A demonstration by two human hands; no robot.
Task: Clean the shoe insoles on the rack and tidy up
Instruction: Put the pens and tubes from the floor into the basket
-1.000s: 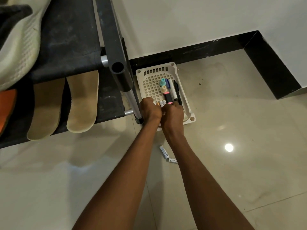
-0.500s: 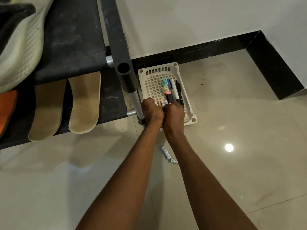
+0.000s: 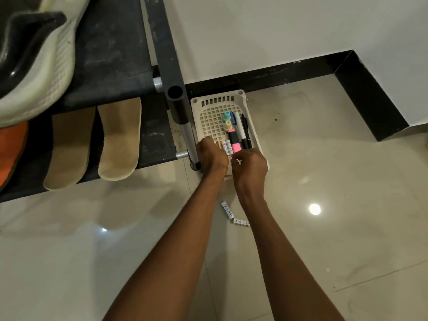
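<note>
Two tan insoles point(image 3: 69, 147) point(image 3: 120, 137) lie side by side on the lower black shelf of the shoe rack point(image 3: 111, 42). Right of the rack's post, a white perforated basket point(image 3: 217, 95) sits on the floor. It holds a pink highlighter point(image 3: 235, 142), pens point(image 3: 245, 130), small caps and a row of batteries point(image 3: 225, 146). My left hand point(image 3: 212, 156) is bent down over the batteries at the basket's near end. My right hand point(image 3: 251, 167) is beside it, fingers curled just below the highlighter. What either hand holds is hidden.
Two loose white batteries point(image 3: 227, 209) point(image 3: 240, 222) lie on the glossy tile floor between my forearms. A white knit shoe point(image 3: 41, 61) rests on the upper shelf and an orange piece point(image 3: 11, 149) on the lower left. Black skirting point(image 3: 301, 72) lines the wall behind.
My right hand has drawn back slightly from the pink highlighter, uncovering more of it and the batteries. My left hand stays over the battery row.
</note>
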